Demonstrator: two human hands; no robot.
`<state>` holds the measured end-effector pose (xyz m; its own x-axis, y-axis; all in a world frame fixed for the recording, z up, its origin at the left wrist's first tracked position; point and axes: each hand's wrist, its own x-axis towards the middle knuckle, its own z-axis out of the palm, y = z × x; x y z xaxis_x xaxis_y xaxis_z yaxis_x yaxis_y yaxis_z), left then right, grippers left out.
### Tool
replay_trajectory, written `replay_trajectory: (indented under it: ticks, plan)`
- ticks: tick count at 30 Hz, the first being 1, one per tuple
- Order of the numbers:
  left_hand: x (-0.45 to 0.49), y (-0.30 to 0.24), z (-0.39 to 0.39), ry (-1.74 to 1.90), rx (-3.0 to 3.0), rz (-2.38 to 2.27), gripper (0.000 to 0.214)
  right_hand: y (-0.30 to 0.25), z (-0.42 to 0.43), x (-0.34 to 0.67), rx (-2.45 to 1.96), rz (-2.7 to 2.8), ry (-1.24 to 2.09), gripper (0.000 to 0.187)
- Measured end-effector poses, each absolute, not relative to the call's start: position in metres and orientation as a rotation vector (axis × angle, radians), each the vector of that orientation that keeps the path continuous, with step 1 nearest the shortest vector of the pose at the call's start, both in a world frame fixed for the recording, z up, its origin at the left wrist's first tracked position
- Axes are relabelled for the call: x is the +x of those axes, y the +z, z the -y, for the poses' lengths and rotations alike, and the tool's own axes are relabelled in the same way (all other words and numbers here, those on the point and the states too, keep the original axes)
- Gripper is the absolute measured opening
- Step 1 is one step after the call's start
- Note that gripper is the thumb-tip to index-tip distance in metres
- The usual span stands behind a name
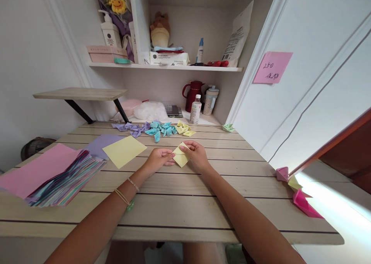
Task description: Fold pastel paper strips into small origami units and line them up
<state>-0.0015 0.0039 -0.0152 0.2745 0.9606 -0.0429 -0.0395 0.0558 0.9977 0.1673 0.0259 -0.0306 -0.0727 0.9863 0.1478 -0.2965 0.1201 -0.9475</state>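
Observation:
A small folded square of yellow paper [181, 160] is held above the middle of the table, turned so a corner points toward me. My left hand [161, 156] pinches its left corner between thumb and fingers. On the other side my right hand [196, 154] grips the upper right edge, thumb on top and fingers behind. Crease or flap lines cross the paper's face. Beyond my hands lie folded paper pieces in purple [135, 130], blue [162, 129] and yellow [184, 128]. An unfolded yellow sheet [124, 151] rests left of my left hand.
A thick stack of coloured paper [66, 179] lies at the left, beside a purple sheet [101, 145]. Folded pink boats [306, 205] line the right edge. At the back stand a bottle [196, 110], a red jug [193, 96] and a small raised shelf [81, 94].

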Motion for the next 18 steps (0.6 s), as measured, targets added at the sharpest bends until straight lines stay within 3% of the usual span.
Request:
replay_trajectory:
  ticks: [13,18]
  plan:
    - [-0.0022,-0.0210,-0.0043,1.015,1.310,-1.053,0.030,-0.0321,-0.0256,0.1683,-0.887,1.265,1.271,0.039]
    - [-0.0005,-0.0187,-0.0034,1.077,1.191,-1.053,0.029,-0.0297,-0.0218,0.1658,-0.872,1.219,1.245,0.063]
